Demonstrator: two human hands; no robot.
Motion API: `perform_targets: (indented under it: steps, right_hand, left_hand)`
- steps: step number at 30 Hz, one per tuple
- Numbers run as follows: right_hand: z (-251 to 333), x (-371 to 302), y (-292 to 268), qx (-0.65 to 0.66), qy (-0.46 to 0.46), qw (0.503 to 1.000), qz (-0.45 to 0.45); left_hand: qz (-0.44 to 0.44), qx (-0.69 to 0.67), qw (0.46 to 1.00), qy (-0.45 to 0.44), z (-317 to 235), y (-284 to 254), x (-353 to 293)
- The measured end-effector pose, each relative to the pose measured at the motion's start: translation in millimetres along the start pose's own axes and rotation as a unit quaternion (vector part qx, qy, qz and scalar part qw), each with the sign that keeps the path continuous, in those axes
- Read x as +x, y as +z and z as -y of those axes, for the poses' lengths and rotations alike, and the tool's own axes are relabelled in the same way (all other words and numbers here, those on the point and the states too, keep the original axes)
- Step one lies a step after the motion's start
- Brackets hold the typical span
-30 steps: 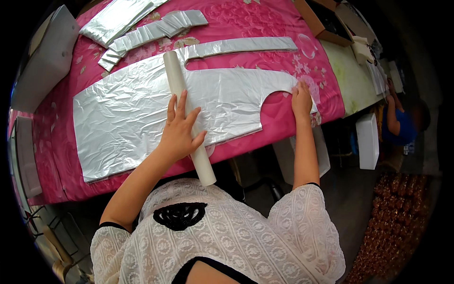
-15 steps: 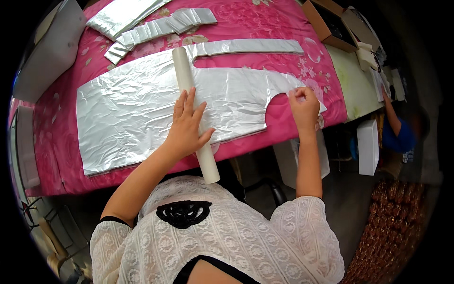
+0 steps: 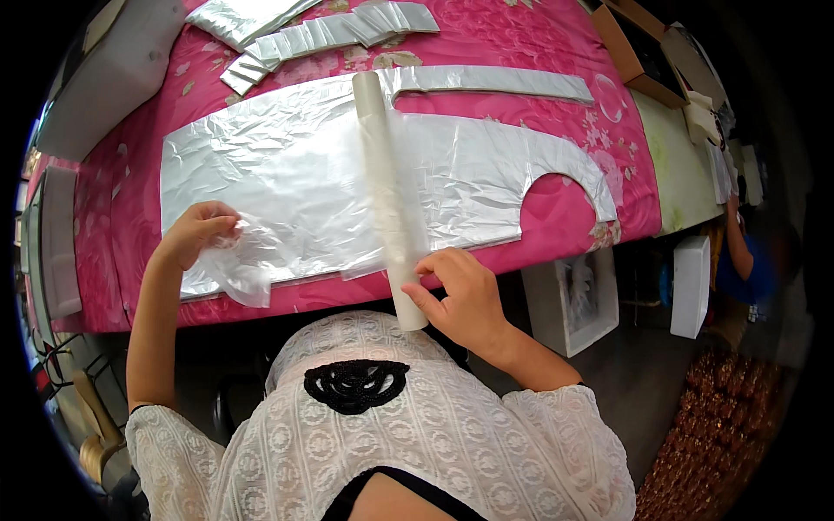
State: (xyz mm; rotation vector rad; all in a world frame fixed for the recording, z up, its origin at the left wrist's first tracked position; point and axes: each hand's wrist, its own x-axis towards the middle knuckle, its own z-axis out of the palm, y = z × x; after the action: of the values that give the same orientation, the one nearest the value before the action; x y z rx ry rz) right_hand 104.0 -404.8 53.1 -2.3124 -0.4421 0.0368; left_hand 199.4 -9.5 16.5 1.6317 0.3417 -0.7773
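Observation:
A flat, silvery plastic sheet stack [image 3: 261, 182], cut with a curved notch and a long strip, lies on the pink floral tablecloth. Across it rests a pale roll [image 3: 383, 165], its near end past the table edge. My left hand [image 3: 200, 233] is closed on crumpled clear plastic film [image 3: 248, 260] above the sheets' near left part. Some see-through film also shows beside the roll. By the roll's near end is my right hand [image 3: 465, 295], thumb and forefinger apart at its side, seemingly touching it; the other fingers are curled.
More folded silvery pieces [image 3: 347, 33] lie at the table's far side. A brown cardboard box [image 3: 638, 52] stands far right. Below the right edge are white bins [image 3: 599, 330]. Another person's arm [image 3: 738, 239] shows at the right. A white padded block [image 3: 113, 78] stands far left.
My left hand has left the roll, moved left and now grips clear film. My right hand has come from the sheet's right end to the roll's near end. The whole view has shifted slightly.

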Motion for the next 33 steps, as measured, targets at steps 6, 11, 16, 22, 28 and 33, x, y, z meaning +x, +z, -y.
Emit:
perform_targets:
  steps: [6, 11, 16, 22, 28, 33]
  right_hand:
    - [-6.0, -8.0, 20.7, -0.043, 0.209, 0.954, 0.211]
    - [-7.9, -14.9, 27.5, 0.051, 0.252, 0.949, 0.184]
    - [-12.6, -13.0, 26.8, 0.084, 0.254, 0.942, 0.2]
    - [-16.5, -6.6, 15.5, 0.095, 0.254, 0.932, 0.239]
    - [-50.9, 98.8, 16.7, 0.1, 0.164, 0.976, 0.105]
    - [-88.6, 212.9, 30.6, 0.442, 0.302, 0.843, 0.06]
  left_hand:
    - [-0.266, 0.418, 0.856, 0.143, 22.6, -70.6, -21.0]
    - [-0.287, 0.401, 0.758, 0.427, -28.0, 85.4, -5.5]
    - [-0.179, 0.406, 0.785, 0.431, -1.6, 191.1, 45.8]
    - [-0.191, 0.478, 0.757, 0.403, 7.1, 207.6, 61.9]
    - [-0.198, 0.497, 0.747, 0.396, 7.6, 205.1, 61.0]
    - [-0.182, 0.493, 0.757, 0.388, 5.7, 205.8, 63.8]
